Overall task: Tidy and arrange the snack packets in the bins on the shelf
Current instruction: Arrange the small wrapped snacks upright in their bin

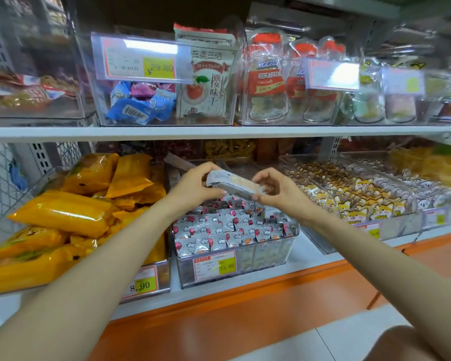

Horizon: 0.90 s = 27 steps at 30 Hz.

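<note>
Snack packet (233,185), long axis lying left to right and dipping rightward, is gripped at its ends by the left hand (193,187) and right hand (277,192) above a clear bin (235,259) of small packets on the white shelf (307,250); orange flooring lies below.

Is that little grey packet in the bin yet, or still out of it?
Out. Both hands, left hand and right hand, hold the grey packet above the clear bin.

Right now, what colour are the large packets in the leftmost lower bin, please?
Orange-yellow; the large packets show best in the head view.
</note>
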Available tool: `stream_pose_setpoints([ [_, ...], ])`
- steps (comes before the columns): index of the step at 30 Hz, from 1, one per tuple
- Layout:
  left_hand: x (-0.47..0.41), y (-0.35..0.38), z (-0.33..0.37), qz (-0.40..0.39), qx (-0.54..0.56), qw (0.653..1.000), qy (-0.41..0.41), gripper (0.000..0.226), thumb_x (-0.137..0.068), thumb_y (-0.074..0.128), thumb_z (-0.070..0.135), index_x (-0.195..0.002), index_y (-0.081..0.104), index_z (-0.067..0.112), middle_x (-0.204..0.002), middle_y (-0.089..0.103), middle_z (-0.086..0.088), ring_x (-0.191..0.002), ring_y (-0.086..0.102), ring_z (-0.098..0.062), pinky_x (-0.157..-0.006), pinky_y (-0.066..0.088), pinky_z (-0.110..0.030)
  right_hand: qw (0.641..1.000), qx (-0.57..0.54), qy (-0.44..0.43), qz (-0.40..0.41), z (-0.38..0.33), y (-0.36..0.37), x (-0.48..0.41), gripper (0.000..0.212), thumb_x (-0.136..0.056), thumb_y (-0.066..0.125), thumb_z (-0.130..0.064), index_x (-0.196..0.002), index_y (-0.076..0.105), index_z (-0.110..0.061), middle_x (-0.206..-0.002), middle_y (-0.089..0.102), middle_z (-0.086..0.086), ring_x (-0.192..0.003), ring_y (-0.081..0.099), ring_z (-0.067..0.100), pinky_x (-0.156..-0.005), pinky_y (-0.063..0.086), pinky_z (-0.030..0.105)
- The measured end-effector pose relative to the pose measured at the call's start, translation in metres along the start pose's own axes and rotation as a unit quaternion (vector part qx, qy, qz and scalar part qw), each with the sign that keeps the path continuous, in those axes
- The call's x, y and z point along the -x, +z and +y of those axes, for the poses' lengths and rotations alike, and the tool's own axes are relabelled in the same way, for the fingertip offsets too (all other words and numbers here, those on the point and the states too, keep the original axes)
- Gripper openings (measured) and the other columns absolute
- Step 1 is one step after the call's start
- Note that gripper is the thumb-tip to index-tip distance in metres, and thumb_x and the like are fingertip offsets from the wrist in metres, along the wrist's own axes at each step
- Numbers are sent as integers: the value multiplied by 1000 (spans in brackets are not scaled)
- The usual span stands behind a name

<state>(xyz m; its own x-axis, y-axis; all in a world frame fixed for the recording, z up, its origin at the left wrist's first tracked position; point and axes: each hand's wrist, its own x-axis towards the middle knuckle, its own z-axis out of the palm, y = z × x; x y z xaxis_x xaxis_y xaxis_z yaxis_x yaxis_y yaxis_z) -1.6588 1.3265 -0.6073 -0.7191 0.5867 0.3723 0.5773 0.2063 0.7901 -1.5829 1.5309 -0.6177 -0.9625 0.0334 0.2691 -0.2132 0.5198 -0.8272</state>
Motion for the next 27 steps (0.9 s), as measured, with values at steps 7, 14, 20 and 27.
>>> stream_pose_setpoints([
  [7,1,13,14,-11,28,999,34,21,-78,73,16,-88,55,16,-87,61,1,-79,54,-9,-67,43,-20,999,38,-25,-7,-1,-5,9,38,-73,79,-17,-105,61,-30,-101,68,-3,-97,61,16,-89,47,35],
  [14,-1,9,24,-42,160,986,-36,62,-80,68,7,-126,31,26,-110,54,7,-83,62,-5,-70,53,-16,930,-334,115,-103,-13,-24,12,37,-77,56,-16,-110,58,0,-88,65,9,-75,63,17,-67,53,25],
  [20,-2,11,24,-32,154,987,-42,29,-85,65,8,-112,58,15,-99,63,-3,-75,64,-4,-62,53,-15,941,-277,129,-146,-8,-24,13,34,-86,52,-22,-113,60,-4,-98,68,11,-85,65,18,-68,51,22],
  [27,-13,25,24,-16,150,985,-87,32,-83,67,11,-112,54,10,-100,64,-7,-77,67,-9,-70,57,-23,985,-163,51,-23,-4,-27,9,33,-70,76,-12,-101,64,-15,-95,66,6,-79,63,15,-68,51,21],
])
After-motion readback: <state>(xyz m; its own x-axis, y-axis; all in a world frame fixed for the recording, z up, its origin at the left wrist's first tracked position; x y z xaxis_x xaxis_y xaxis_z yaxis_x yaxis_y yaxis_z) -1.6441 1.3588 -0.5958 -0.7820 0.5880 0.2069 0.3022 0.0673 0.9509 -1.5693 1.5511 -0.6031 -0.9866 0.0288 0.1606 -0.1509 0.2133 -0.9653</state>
